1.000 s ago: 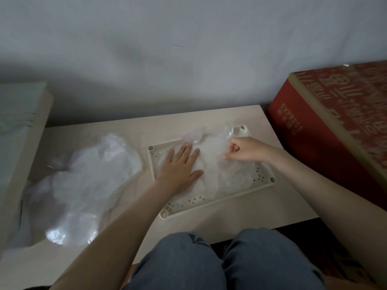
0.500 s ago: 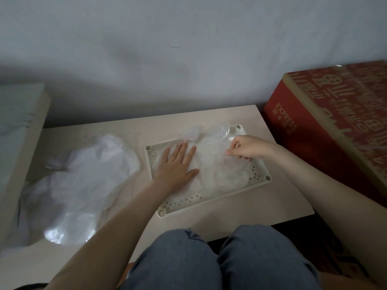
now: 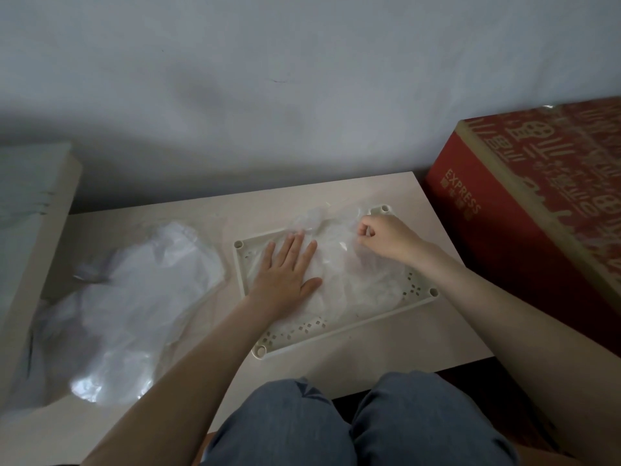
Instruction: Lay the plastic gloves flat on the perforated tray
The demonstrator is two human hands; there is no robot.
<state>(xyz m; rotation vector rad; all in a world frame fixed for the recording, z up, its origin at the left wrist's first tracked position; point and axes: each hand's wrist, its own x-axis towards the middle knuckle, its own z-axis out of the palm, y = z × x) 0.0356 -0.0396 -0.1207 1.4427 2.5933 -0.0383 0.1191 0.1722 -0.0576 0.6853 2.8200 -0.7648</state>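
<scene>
A cream perforated tray [image 3: 339, 334] lies on the low table, tilted a little counter-clockwise. Thin clear plastic gloves [image 3: 356, 280] are spread over most of it, their far ends bunched past the tray's far rim. My left hand [image 3: 287, 272] lies flat with straight fingers, pressing the plastic down on the tray's left half. My right hand [image 3: 384, 238] has curled fingers and pinches the plastic near the tray's far right corner.
A heap of more clear plastic gloves [image 3: 127, 304] lies on the table's left half. A red cardboard box [image 3: 537, 210] stands right of the table. A pale box [image 3: 27, 230] rises at the left edge. My knees [image 3: 353, 428] are below the table's front edge.
My right hand has shifted slightly toward the tray's far right corner while still pinching the plastic. My left hand stays flat on the plastic.
</scene>
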